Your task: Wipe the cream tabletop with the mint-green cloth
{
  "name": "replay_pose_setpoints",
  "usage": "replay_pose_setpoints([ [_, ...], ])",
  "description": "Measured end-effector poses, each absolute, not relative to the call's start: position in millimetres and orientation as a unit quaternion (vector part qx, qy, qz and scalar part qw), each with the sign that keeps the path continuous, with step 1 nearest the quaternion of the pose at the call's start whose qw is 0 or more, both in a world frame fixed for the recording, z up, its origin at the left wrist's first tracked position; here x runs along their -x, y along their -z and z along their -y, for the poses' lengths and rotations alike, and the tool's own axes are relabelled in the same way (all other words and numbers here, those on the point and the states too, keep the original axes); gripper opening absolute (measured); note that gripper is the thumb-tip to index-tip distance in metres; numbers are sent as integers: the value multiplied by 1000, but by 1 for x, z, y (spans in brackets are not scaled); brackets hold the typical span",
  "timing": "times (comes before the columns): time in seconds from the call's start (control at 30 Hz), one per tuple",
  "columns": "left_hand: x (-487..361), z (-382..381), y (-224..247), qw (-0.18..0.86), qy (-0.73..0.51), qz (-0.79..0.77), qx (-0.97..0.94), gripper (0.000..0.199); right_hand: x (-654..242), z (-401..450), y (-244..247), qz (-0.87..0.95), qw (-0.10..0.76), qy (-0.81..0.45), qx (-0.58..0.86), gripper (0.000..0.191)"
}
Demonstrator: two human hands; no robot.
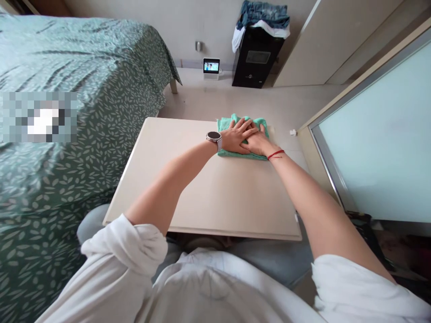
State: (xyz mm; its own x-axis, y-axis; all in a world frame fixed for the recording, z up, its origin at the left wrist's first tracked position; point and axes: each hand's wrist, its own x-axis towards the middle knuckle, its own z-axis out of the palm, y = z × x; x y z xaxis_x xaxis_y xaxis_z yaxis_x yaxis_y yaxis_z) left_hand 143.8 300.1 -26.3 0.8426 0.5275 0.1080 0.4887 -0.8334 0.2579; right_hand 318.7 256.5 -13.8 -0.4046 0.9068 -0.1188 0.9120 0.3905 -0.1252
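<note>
A folded green cloth (pixel 225 123) lies on the far right part of a small cream-coloured table (pixel 188 179). Flat on the cloth is my left hand (pixel 235 135), its fingers spread and partly over the right one; a round watch (pixel 213 136) is on that wrist. My right hand (pixel 258 141) presses down on the cloth too, its thumb apart and its other fingers partly hidden under the left hand. A red string bracelet (pixel 276 154) circles the right wrist. Both arms reach forward from rolled white sleeves.
On the left stands a bed with a green leaf-patterned cover (pixel 117 85). By the wall are a small lit screen (pixel 211 67) and a black cabinet (pixel 254 58) with jeans (pixel 264 14) on top. A frosted glass panel (pixel 384 130) is on the right.
</note>
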Motion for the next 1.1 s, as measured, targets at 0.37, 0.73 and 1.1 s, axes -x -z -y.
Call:
replay_pose_setpoints([
  [0.37, -136, -268, 19, 104, -81, -274, -953, 109, -310, -229, 13, -829, 12, 65, -556, 86],
  [0.73, -118, -75, 5, 143, -47, -251, -956, 113, -309, -40, 31, -855, -6, 67, -514, 99],
  [1.1, -132, -34, 5, 166, -23, -227, -959, 116, -330, 8, 35, -861, -17, 64, -504, 104],
])
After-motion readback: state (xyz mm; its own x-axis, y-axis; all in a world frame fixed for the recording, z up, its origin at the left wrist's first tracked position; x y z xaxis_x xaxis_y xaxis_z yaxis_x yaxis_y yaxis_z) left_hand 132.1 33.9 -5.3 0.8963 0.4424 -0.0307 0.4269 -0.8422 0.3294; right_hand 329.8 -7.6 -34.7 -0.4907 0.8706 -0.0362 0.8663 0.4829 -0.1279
